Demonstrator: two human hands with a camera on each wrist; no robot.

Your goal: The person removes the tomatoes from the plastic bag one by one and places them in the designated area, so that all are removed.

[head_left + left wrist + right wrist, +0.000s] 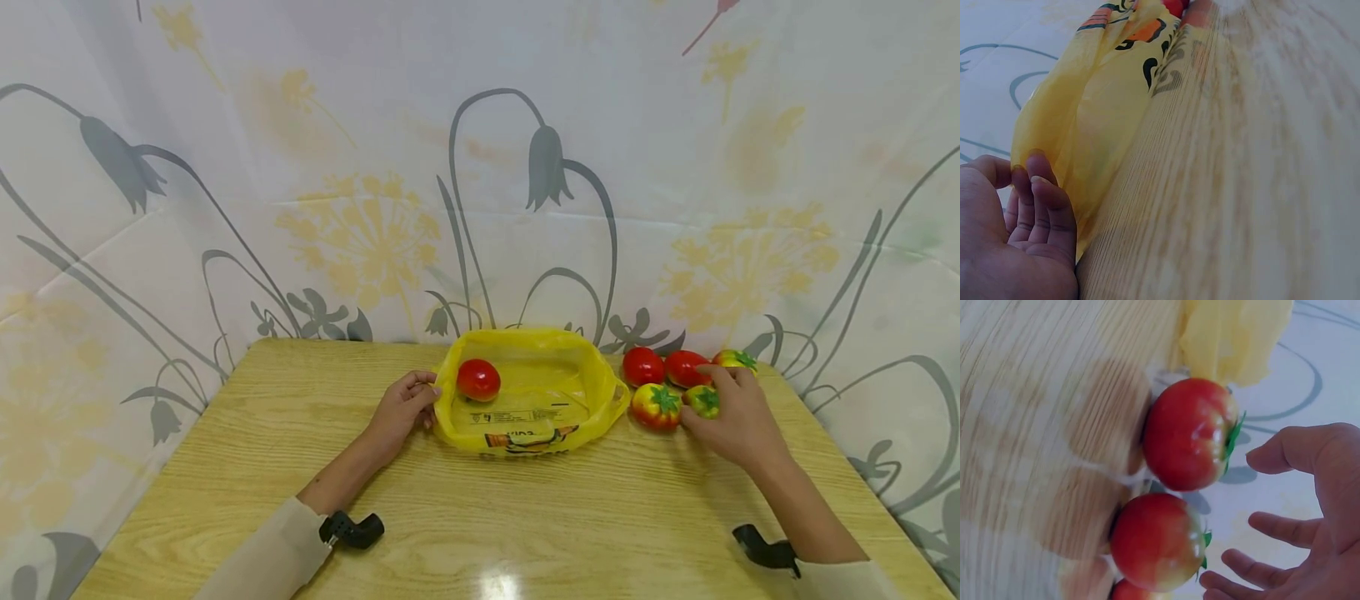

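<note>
A yellow plastic bag lies on the table with its mouth spread wide, and one red tomato sits inside at its left. My left hand pinches the bag's left edge between thumb and fingers. On the right, my right hand hovers over a cluster of tomatoes with thumb and fingers spread. Nearest to it are two green-topped tomatoes, a larger one and a smaller one, both outside its grasp in the right wrist view. Behind them are two plain red tomatoes and another green-topped tomato.
The wooden table reaches back to a hanging cloth printed with grey and yellow flowers. Black wrist cameras sit on both forearms, the left camera close above the tabletop.
</note>
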